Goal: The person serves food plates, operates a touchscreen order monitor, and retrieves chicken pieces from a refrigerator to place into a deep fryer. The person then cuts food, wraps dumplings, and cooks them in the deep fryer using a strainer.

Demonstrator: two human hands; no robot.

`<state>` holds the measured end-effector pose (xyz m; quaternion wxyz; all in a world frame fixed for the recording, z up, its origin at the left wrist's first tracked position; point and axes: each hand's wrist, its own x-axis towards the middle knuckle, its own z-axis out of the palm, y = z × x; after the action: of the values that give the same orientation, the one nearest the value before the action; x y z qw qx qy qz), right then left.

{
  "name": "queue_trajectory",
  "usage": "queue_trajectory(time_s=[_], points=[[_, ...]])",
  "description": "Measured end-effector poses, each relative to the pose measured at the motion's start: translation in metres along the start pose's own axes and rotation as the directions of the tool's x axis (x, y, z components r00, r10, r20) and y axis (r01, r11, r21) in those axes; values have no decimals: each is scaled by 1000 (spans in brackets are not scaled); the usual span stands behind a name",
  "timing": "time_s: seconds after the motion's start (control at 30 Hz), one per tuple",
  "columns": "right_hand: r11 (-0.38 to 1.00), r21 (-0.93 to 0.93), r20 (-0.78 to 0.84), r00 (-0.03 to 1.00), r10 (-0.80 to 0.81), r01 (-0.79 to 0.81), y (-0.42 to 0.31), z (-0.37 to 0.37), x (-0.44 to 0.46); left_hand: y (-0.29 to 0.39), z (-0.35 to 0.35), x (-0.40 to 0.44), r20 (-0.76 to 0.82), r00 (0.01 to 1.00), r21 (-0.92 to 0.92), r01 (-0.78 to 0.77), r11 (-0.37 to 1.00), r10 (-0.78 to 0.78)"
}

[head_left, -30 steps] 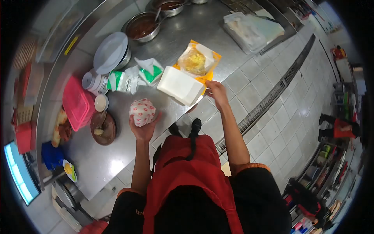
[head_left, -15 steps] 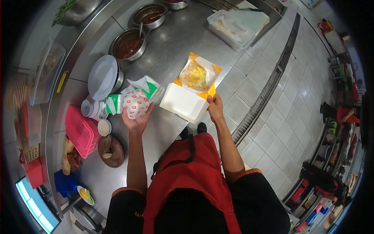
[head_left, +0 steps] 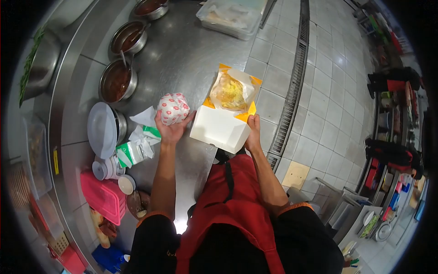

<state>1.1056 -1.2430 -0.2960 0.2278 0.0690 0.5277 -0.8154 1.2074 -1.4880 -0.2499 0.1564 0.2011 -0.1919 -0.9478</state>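
Note:
My left hand (head_left: 171, 134) is closed around a rounded bundle (head_left: 174, 108) wrapped in white paper with red prints. My right hand (head_left: 253, 132) grips the right edge of an open cardboard takeaway box (head_left: 218, 129), white inside and orange outside. Yellow food in translucent wrapping (head_left: 230, 95) lies in the box's far half. The bundle is just left of the box, apart from it. A green-and-white packet (head_left: 130, 154) with crumpled white paper lies on the counter below my left hand.
Steel bowls of red sauce (head_left: 117, 81) line the counter's back edge, beside white plates (head_left: 102, 123). A pink basket (head_left: 101, 194) and a small white cup (head_left: 126, 184) stand nearer. A clear plastic tub (head_left: 230, 19) sits at the far end. Floor tiles and a drain (head_left: 292, 91) run along the right.
My left hand has lifted the wrapped bundle away from the green-and-white packet and brought it up and right, closer to the box. The view has turned; my right hand still holds the box.

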Motion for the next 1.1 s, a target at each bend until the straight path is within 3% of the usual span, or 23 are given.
queue_trajectory(time_s=[0.3,0.43,0.6,0.73,0.8,0.9,1.07,1.1], points=[[994,-75,-40,996,-81,78,-42,-14,-33,-48,17,-4,-24,986,87,169,982,-167],[991,-89,-113,988,-105,95,-79,-17,-56,-59,34,-14,63,965,-37,257,966,-254],[977,-153,-226,958,-178,145,-123,-60,-90,-72,69,-15,165,922,136,330,934,-350],[971,-157,-420,877,-233,183,-154,-115,-128,-104,102,2,322,796,381,386,840,-512],[971,-165,-513,825,-236,175,-177,-145,-147,-135,135,8,315,766,519,355,778,-560],[953,-191,-632,713,-304,236,-217,-202,-191,-197,159,22,350,668,605,374,703,-657],[929,-145,-764,558,-324,340,-293,-327,-247,-352,276,0,306,434,642,563,520,-848],[915,-204,-769,521,-370,348,-273,-283,-221,-329,247,45,337,372,598,625,501,-865]])
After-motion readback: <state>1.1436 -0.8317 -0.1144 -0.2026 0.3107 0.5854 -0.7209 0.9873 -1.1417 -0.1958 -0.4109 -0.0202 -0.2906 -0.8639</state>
